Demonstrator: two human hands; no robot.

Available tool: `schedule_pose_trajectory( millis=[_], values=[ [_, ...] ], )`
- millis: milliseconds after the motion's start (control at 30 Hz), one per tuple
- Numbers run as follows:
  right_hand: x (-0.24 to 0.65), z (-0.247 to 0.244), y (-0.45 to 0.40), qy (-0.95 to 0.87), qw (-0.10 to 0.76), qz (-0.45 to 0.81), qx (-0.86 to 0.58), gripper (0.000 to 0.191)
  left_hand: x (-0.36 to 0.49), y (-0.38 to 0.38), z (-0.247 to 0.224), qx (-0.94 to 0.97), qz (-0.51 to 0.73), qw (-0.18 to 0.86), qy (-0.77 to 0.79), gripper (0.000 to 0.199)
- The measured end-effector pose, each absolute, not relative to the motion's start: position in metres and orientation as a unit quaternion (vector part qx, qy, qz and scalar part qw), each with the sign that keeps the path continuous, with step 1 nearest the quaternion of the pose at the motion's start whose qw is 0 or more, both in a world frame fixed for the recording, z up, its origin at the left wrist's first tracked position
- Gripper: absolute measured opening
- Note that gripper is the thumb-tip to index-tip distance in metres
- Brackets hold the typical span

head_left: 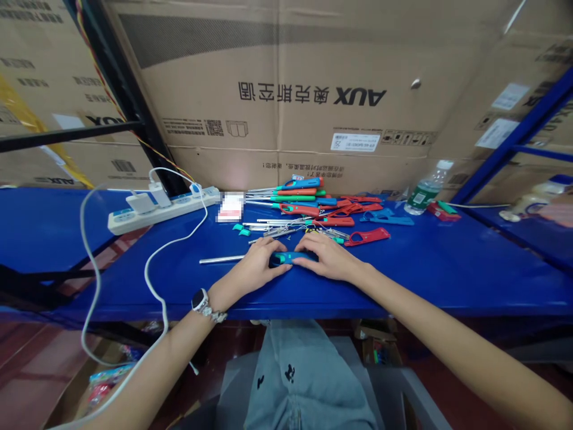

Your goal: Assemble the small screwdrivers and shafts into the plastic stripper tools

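Between my two hands, low over the blue tabletop, lies a blue long-reach lighter [290,258] with a green trigger and a metal tube pointing left. My left hand [264,260] grips its front end, thumb and fingers closed round it. At the handle end, my right hand [329,257] pinches it with thumb and fingers. Just beyond my hands are loose metal lighter innards [280,232] and a red handle shell [367,236]. A pile of assembled red, green and blue lighters [298,209] sits behind them. Small green pieces [240,229] rest to the left.
A white power strip [163,210] with plugs and trailing cables stands at the left. Blue handle shells [387,217], a water bottle [427,190] and a small red box [443,210] are at the right. A large cardboard carton [286,54] closes off the back.
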State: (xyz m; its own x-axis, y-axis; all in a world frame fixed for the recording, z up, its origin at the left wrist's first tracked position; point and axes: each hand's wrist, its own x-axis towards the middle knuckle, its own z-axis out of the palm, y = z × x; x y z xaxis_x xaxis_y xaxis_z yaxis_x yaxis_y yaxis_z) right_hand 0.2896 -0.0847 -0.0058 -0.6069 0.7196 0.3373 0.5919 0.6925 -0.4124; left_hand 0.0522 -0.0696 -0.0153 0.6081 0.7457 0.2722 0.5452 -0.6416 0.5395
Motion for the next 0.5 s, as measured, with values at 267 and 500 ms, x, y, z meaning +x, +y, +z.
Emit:
schedule_pose_trajectory(
  millis=[267,500],
  values=[
    [0.278,0.024,-0.062,-0.855,0.106,0.258,-0.437,0.027,0.052,-0.063,-0.018,0.864,0.248,0.217,0.382,0.026],
    [0.263,0.038,-0.042,-0.869,0.017,0.239,-0.432,0.031,0.053,-0.064,-0.02,0.866,0.256,0.176,0.391,0.03]
  ],
)
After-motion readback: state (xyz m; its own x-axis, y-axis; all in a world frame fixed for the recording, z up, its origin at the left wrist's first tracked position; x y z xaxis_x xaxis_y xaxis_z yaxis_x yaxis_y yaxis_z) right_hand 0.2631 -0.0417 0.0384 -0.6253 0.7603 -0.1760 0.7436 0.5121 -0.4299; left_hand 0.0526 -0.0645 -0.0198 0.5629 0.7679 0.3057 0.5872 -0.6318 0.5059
